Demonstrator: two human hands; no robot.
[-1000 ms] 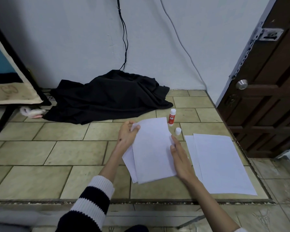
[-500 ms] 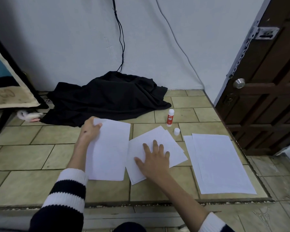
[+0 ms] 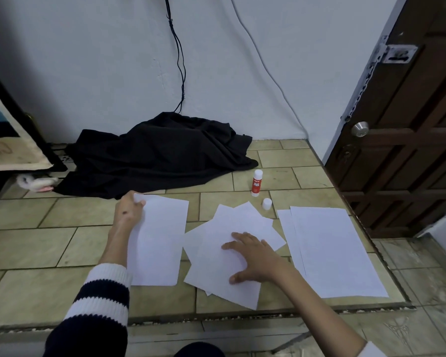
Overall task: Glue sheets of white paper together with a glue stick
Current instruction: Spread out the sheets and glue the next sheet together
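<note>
Three paper groups, one glue stick, one cap

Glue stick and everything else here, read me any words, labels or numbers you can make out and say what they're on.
Glue stick: white print on its red label, too small and blurred to read.
Board at the left edge: a faint mark, not legible.
Sheets of paper: blank, no text.
</note>
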